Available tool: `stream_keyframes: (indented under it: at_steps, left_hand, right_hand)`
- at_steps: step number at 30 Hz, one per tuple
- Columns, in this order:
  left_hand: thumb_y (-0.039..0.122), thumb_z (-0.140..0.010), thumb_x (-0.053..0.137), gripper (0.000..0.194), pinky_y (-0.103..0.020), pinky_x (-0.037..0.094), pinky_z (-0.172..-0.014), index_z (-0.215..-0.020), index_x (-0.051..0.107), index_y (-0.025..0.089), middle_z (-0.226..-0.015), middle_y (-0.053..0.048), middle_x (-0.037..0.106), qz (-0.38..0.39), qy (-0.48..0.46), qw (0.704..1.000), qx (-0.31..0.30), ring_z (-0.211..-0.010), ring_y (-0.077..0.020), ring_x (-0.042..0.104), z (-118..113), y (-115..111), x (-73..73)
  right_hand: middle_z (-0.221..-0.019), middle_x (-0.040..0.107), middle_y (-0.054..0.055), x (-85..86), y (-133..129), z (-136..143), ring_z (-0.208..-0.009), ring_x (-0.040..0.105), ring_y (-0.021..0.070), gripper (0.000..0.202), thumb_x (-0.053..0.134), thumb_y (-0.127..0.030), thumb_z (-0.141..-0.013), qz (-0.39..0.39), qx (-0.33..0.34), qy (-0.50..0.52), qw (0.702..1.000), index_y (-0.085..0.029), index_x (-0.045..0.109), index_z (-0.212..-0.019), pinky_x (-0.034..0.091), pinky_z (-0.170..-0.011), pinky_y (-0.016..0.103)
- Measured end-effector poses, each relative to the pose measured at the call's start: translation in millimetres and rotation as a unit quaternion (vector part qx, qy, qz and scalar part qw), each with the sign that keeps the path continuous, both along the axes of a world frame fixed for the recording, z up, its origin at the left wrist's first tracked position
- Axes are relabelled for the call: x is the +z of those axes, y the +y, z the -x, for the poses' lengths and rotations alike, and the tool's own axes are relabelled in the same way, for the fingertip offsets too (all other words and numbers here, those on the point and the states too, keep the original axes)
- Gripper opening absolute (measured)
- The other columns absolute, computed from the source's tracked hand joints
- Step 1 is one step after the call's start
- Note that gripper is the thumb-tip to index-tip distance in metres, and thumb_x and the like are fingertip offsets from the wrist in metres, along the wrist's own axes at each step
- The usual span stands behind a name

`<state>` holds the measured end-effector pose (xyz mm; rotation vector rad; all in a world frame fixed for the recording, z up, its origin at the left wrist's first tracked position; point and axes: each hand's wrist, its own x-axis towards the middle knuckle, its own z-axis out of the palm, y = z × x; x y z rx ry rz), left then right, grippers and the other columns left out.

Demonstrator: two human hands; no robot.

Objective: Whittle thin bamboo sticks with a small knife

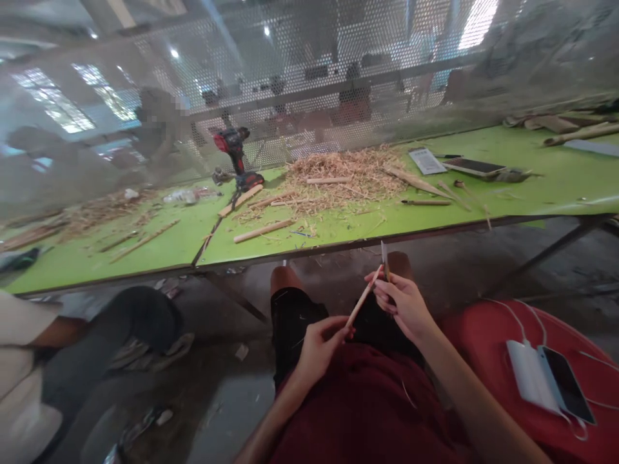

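My left hand [323, 345] is closed around the lower end of a thin pale wooden stick [363, 298] above my lap. The stick slants up to the right. Its upper end meets the fingers of my right hand [399, 299], which is closed on a small knife [385, 258] with its blade pointing up. The blade is beside the stick's tip; whether they touch is too small to tell. Both hands are in front of the green table [338, 238], below its near edge.
Wood shavings [348, 171] lie on the table, with a red and black drill [236, 154], a pale rod [264, 231] and a phone [474, 167]. A red stool [476, 328] at the right holds a power bank and phone. Another person's leg [120, 335] is at the left.
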<state>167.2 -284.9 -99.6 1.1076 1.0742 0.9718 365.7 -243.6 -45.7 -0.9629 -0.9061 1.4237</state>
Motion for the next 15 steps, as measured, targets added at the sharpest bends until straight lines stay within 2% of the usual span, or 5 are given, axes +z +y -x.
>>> stream_keyframes:
  at_steps: [4,7,11,15]
  left_hand:
    - [0.038,-0.077,0.085,0.031,-0.038,0.053,-0.079,-0.099,0.083,0.017,-0.095,-0.013,0.081,-0.024,0.032,0.998,0.040,-0.085,-0.0279,0.072,5.2,0.3,-4.9]
    - [0.035,-0.074,0.087,0.025,-0.036,0.052,-0.074,-0.092,0.083,0.018,-0.090,-0.012,0.081,-0.037,0.054,0.996,0.060,-0.081,-0.0270,0.071,9.2,-0.3,-7.5]
    - [0.033,-0.073,0.084,0.019,-0.032,0.051,-0.071,-0.087,0.082,0.020,-0.085,-0.008,0.079,-0.056,0.062,0.995,0.057,-0.078,-0.0233,0.069,15.9,0.3,-8.0]
    - [0.031,-0.074,0.081,0.019,-0.030,0.050,-0.071,-0.089,0.081,0.019,-0.085,-0.008,0.077,-0.077,0.067,0.994,0.047,-0.076,-0.0201,0.066,20.2,-0.3,-9.9]
  right_hand:
    - [-0.059,0.039,-0.007,5.4,0.4,10.6,-0.047,0.027,0.0034,0.027,0.080,-0.040,-0.082,-0.008,0.008,0.006,1.000,-0.015,0.072,-0.089,0.012,-0.047,0.023]
    - [-0.058,0.037,-0.007,4.3,0.4,17.5,-0.047,0.028,0.0035,0.028,0.080,-0.040,-0.082,-0.006,0.008,0.005,1.000,-0.014,0.073,-0.090,0.013,-0.047,0.024]
    - [-0.057,0.035,-0.008,2.9,3.4,24.1,-0.047,0.027,0.0035,0.030,0.082,-0.040,-0.080,-0.008,0.005,-0.001,1.000,-0.014,0.073,-0.090,0.014,-0.048,0.023]
    - [-0.054,0.035,-0.008,4.9,6.6,28.6,-0.045,0.025,0.0033,0.033,0.085,-0.044,-0.076,-0.021,0.010,-0.005,1.000,-0.014,0.073,-0.086,0.012,-0.046,0.023]
